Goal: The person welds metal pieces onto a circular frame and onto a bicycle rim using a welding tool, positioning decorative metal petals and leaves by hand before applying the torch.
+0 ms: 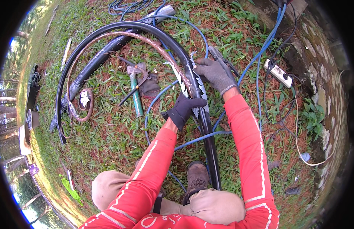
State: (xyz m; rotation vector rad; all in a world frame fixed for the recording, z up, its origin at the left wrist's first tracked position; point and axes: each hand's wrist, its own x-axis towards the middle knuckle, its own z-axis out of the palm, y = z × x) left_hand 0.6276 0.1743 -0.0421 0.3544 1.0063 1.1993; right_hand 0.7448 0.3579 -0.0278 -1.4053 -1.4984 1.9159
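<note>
A curved black metal pipe [213, 160] lies on the grass before my knees, with a thinner rusty scrolled rod [158, 45] along its inner side. Pale jagged metal leaves [202, 91] sit against the pipe where the rod meets it. My left hand [183, 109], in a dark glove, is closed around the pipe at the leaves' lower end, its thumb laid across. Farther up, my right hand [215, 73], in a grey glove, pinches at the upper part of the leaf beside the pipe. Its fingertips partly hide the contact. A dark long-handled tool [219, 57] lies just beyond that hand.
A hammer with a green handle [136, 93] lies on the grass inside the curve, next to tongs-like dark rods [129, 94]. Blue cables [257, 61] cross the ground and pass under the pipe. A white power strip [278, 73] lies right, near a mossy wall [314, 61].
</note>
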